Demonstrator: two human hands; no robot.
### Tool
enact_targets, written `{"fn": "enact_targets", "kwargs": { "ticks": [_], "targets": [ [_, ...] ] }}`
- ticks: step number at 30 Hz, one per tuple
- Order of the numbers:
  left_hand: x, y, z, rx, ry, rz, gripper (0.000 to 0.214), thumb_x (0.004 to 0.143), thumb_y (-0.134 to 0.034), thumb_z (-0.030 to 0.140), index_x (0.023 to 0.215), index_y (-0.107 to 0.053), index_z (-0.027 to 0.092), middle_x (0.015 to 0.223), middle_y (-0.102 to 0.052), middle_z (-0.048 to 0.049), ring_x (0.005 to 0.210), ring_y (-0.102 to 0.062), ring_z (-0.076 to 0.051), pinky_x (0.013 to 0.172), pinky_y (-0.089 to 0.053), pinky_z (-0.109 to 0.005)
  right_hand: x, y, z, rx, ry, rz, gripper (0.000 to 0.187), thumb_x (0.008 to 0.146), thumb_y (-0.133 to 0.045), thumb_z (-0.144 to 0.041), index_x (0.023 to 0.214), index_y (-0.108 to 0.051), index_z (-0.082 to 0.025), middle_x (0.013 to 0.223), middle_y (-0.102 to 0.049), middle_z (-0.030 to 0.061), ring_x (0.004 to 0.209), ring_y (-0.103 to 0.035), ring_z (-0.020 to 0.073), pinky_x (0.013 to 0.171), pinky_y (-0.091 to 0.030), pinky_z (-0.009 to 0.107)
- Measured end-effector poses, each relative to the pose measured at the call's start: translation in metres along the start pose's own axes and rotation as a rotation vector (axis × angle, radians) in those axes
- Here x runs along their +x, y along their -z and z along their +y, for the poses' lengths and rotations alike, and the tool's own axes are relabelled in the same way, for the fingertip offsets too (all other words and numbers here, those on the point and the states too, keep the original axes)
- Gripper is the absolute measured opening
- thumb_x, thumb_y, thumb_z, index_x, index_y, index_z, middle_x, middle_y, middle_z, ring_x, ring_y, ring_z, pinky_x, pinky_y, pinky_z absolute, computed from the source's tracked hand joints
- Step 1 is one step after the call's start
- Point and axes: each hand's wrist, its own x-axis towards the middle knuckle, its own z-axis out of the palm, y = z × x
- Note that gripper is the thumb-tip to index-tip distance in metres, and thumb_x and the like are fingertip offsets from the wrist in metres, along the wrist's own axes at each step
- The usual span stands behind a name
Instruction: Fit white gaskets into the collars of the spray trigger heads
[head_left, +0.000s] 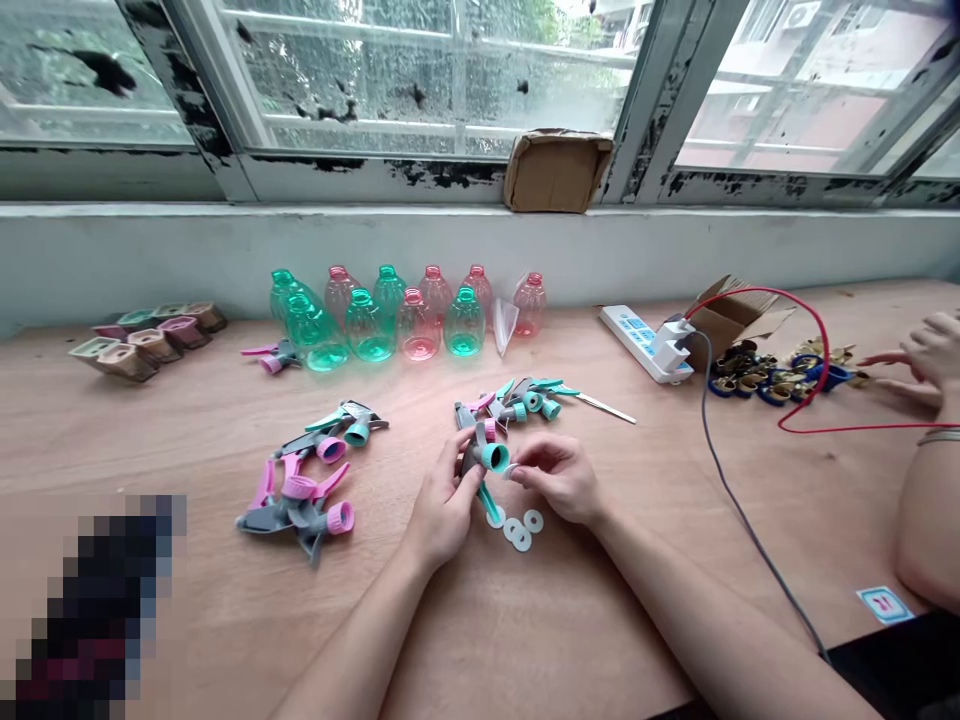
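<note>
**Sprayer head (472,458) gripped, washer (511,472) pinched**

Your left hand (442,505) is closed around the grey head, holding it just above the table (420,640) with its teal collar (494,456) facing right. Your right hand (561,480) is curled almost shut, its fingertips (525,474) pinching the white washer just beside that collar. Three more washers (516,530) lie on the table just below your hands. Behind them sits a loose heap of teal-and-grey heads (514,405), and to your left lies a pile of pink and teal heads (300,505). Farther back, green and pink bottles (375,325) stand in rows below the window. Off to the right, a co-worker's hand (926,350) is near blue-and-gold parts (780,382), which lie beyond a power strip (645,342).
</note>
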Motion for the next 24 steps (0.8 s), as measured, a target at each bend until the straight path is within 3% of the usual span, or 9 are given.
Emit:
{"fn": "enact_targets", "kwargs": {
  "ticks": [3, 7, 19, 24],
  "targets": [
    [-0.0007, 0.0004, -0.0004, 0.042, -0.015, -0.147, 0.042, 0.087, -0.055, 0.022, 0.129, -0.058, 0.024, 0.116, -0.069, -0.0080, 0.109, -0.062, -0.025, 0.093, -0.050, -0.038, -0.0001, -0.0014, 0.0029, 0.011, -0.031, 0.049, 0.027, 0.077, -0.077, -0.042, 0.080, -0.066, -0.018, 0.069, -0.067, 0.0013, 0.059, -0.058, 0.0121, 0.053, -0.048, 0.024],
    [-0.0012, 0.0022, -0.0023, 0.125, -0.065, -0.195, 0.043, 0.089, -0.053, 0.020, 0.132, -0.054, 0.025, 0.129, -0.063, -0.0075, 0.116, -0.059, -0.024, 0.101, -0.043, -0.039, 0.0002, -0.0037, 0.0049, -0.004, -0.028, 0.092, 0.027, 0.077, -0.077, -0.041, 0.084, -0.062, -0.020, 0.068, -0.063, -0.0012, 0.059, -0.057, 0.0118, 0.053, -0.047, 0.023],
    [-0.0030, 0.0004, -0.0035, 0.122, -0.044, -0.168, 0.041, 0.088, -0.055, 0.022, 0.129, -0.056, 0.026, 0.130, -0.063, -0.0073, 0.115, -0.060, -0.025, 0.099, -0.045, -0.037, -0.0035, -0.0043, 0.0006, -0.294, 0.139, 0.105, 0.018, 0.087, -0.068, -0.031, 0.074, -0.062, -0.019, 0.064, -0.062, -0.0007, 0.057, -0.055, 0.0120, 0.054, -0.045, 0.024],
    [-0.0004, 0.0016, -0.0092, 0.041, 0.025, -0.115, 0.041, 0.087, -0.058, 0.026, 0.128, -0.056, 0.025, 0.112, -0.068, -0.0070, 0.094, -0.066, -0.023, 0.085, -0.053, -0.037, -0.0025, -0.0022, 0.0000, -0.380, 0.219, 0.061, 0.008, 0.088, -0.066, -0.027, 0.087, -0.070, -0.020, 0.070, -0.066, 0.0019, 0.059, -0.055, 0.0129, 0.056, -0.045, 0.026]
  ]
}}
